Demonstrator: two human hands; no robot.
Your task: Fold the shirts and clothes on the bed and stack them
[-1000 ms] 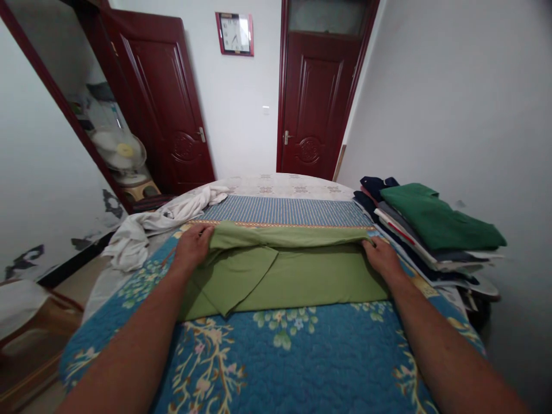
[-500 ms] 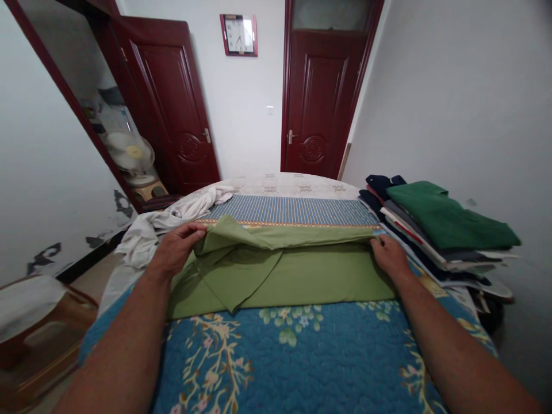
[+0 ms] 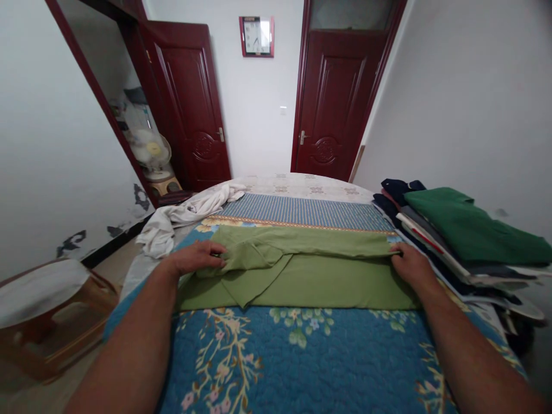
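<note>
Across a bed's blue flowered quilt (image 3: 302, 356) a green shirt (image 3: 310, 279) is laid, folded lengthwise. Its left end is pinched by the left hand (image 3: 196, 257), fingers pressed together. Its right end is pinched by the right hand (image 3: 411, 265). Folded clothes (image 3: 470, 236) are stacked just beside.

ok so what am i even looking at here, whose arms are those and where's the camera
There is no machine here: the camera sits on a person's head and looks forward and down, so the two bare arms are that person's own. The left hand and right hand each grip an end of the folded-over edge of a light green garment, which lies flat on a blue floral quilt. To the right sits a stack of folded clothes, dark green on top; to the left lies a crumpled white cloth.
</note>
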